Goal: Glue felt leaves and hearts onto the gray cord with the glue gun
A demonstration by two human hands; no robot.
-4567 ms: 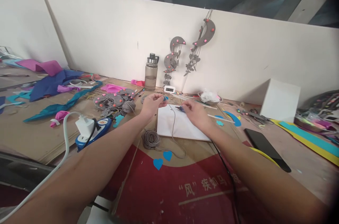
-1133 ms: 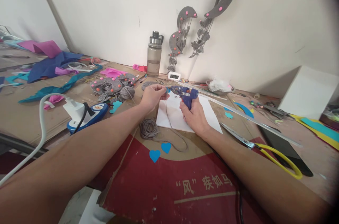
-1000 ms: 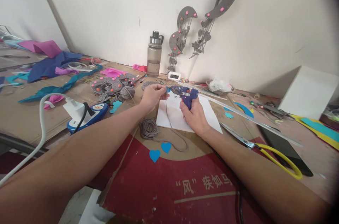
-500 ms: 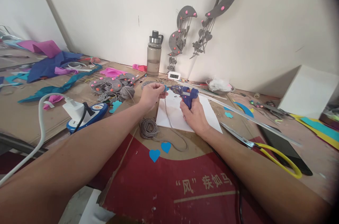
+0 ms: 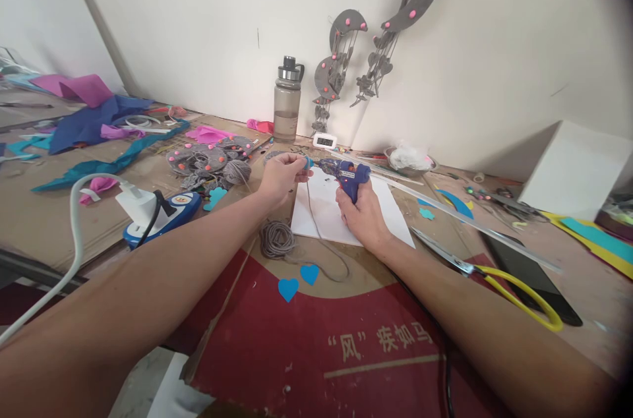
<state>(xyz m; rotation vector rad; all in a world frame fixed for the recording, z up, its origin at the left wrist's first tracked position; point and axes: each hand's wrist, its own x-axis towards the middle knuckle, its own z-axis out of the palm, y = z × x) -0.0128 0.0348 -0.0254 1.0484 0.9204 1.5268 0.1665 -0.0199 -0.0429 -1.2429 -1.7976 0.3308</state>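
Between the fingertips of my left hand (image 5: 285,175) is a small blue piece (image 5: 308,163), its shape mostly hidden. Grey yarn (image 5: 311,206) hangs down from those fingers and runs to a loose coil (image 5: 277,238) on the cardboard. My right hand (image 5: 362,212) is wrapped around the handle of a blue glue gun (image 5: 352,174), whose nozzle points left, right at the blue piece; whether they touch I cannot tell. Under the gun lies a white sheet of paper (image 5: 326,219). Two blue hearts (image 5: 288,289) rest on the cardboard nearer me.
Yellow-handled scissors (image 5: 468,268) and a black phone (image 5: 531,279) lie at the right. A water bottle (image 5: 287,101) and a small digital clock (image 5: 325,141) stand by the wall. Grey moon hangings (image 5: 349,22) hang there. A power strip (image 5: 185,207) sits left, near felt scraps (image 5: 89,124).
Hardly anything differs. Both hands keep their hold, and the nozzle stays beside the blue piece. The whole view has shifted very slightly.
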